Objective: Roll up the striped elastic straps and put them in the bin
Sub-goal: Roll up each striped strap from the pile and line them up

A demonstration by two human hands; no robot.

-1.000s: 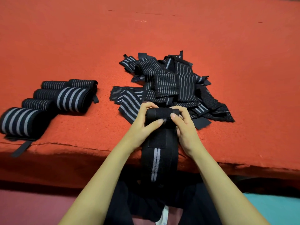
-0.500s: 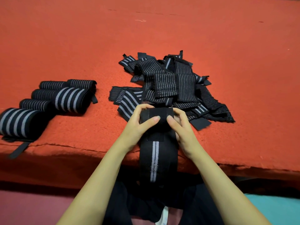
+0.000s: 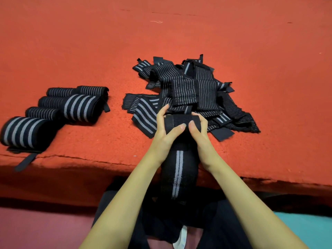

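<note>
Closest in: dark clothing (image 3: 224, 221) on the lap, pink floor (image 3: 36, 229) to the left, something teal (image 3: 305, 227) to the right.

Hanging from the front edge of the red felt surface (image 3: 233, 33) down over the lap: the loose tail of the striped elastic strap (image 3: 177, 169), with two pale stripes down its middle. Just above, at that edge: the started roll of the same strap, gripped from both sides. Left hand (image 3: 166, 133) curled round the left end, thumb laid across the front; right hand (image 3: 199, 133) curled round the right end.

Judged light, soft and springy; likely to uncoil if released. Best held at both ends of the roll, thumbs pressing the coil, winding the tail in under slight tension.

Just beyond the hands: a heap of unrolled straps (image 3: 194, 90), tangled and overlapping. Off to the left, well apart from the heap: a cluster of finished rolls (image 3: 71, 105), with one loose tab reaching the edge.

Farther out: only fuzzy red felt, probably grippy enough to keep rolls from wandering. No bin in view.
</note>
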